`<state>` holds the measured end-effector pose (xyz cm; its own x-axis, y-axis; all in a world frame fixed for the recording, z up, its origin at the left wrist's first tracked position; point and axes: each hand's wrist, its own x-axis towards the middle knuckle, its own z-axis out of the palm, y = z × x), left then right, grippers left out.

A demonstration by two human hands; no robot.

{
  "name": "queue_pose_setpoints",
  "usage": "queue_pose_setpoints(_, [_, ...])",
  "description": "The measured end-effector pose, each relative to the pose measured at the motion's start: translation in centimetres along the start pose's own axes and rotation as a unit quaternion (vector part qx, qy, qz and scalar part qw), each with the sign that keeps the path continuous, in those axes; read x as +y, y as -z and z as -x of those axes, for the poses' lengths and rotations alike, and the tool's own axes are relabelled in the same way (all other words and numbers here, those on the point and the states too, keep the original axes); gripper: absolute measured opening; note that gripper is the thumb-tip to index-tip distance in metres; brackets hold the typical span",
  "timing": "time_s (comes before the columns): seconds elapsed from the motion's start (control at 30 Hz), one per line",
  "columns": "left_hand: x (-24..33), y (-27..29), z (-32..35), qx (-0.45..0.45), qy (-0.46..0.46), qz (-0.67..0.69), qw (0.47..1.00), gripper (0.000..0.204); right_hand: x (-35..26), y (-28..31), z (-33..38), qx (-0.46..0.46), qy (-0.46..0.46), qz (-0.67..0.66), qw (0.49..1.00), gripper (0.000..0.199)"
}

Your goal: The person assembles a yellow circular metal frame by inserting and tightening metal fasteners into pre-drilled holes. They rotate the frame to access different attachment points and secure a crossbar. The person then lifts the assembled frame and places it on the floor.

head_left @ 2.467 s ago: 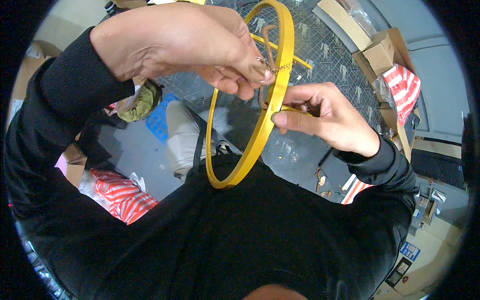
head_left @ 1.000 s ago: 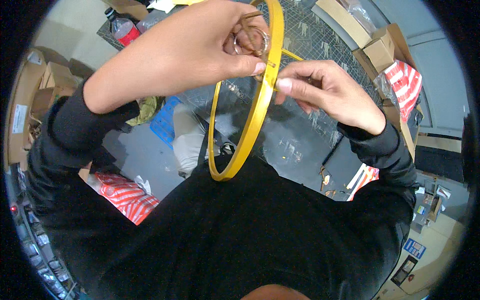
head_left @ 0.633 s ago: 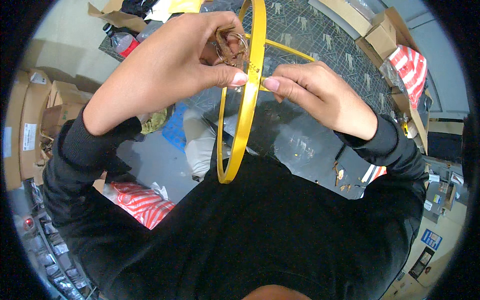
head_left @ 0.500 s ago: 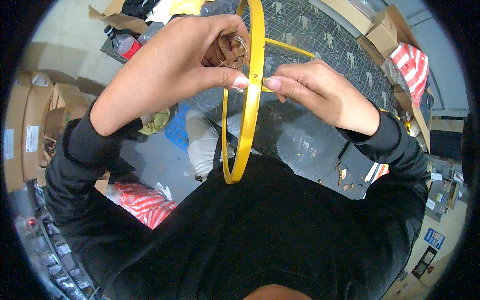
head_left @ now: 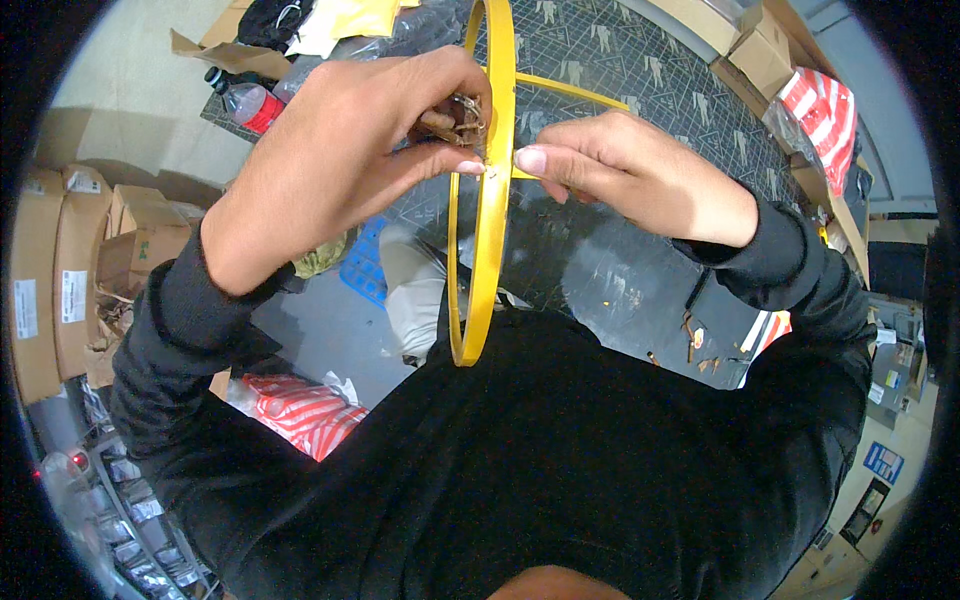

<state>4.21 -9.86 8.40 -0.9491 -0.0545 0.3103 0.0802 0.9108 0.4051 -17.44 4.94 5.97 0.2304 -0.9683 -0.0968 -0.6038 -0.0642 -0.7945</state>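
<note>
- nearest, the black top (head_left: 490,460) fills the lower middle; the lower end of the yellow ring (head_left: 483,270) hangs in front of it.
- the ring, held up between both hands, shows almost edge-on; its long axis runs from the chest up past the upper edge of view, leaning slightly right at the top.
- the left hand (head_left: 345,160) is half curled round thin brown pieces (head_left: 440,122), thumb tip against the ring's left side.
- the right hand (head_left: 620,170) is closed to a pinch, thumb and forefinger on a short yellow piece (head_left: 522,174) at the ring's right side; whether it joins the ring is hidden.
- a thin yellow bar (head_left: 572,90) points right from behind the ring, its end just above the right hand.
- below the right forearm, grey floor (head_left: 610,290) opens out, with brown scraps (head_left: 697,340) near the sleeve.
- farther left, cartons (head_left: 55,240) carry white labels (head_left: 74,295), print too small to read; a bottle (head_left: 240,102) wears a red label.
- a patterned dark surface (head_left: 640,75) stretches beyond the hands.
</note>
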Motion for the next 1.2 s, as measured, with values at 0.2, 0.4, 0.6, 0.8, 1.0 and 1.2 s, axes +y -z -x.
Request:
queue_pose_setpoints(0.2, [-1.7, 0.7, -0.2, -0.001, -0.209, -0.115, 0.971, 0.029, -0.5, 0.3, -0.6, -0.03, -0.011, 0.001, 0.999, 0.058])
queue_pose_setpoints(0.4, [-1.6, 0.5, 0.6, 0.044, -0.269, -0.179, 0.945, 0.025, 0.0, 0.4, -0.6, -0.047, 0.0, -0.093, 0.995, 0.053])
queue_pose_setpoints(0.6, [-1.2, -0.2, 1.5, 0.09, -0.162, -0.125, 0.975, 0.026, 0.5, 0.7, -0.3, 0.06, 0.134, 0.178, 0.973, 0.042])
queue_pose_setpoints(0.8, [-0.9, -1.4, 3.0, 0.158, -0.07, -0.1, 0.98, 0.029, -0.5, -1.5, 1.3, 0.156, 0.126, 0.353, 0.914, 0.032])
queue_pose_setpoints(1.0, [0.0, -0.9, 3.0, 0.163, -0.017, -0.061, 0.985, 0.03, -0.9, -1.9, 0.0, 0.18, 0.15, 0.323, 0.917, 0.033])
queue_pose_setpoints(1.2, [-1.5, -2.5, 2.5, 0.215, -0.068, -0.054, 0.973, 0.028, -0.8, -1.8, -0.8, 0.154, 0.143, 0.357, 0.91, 0.036])
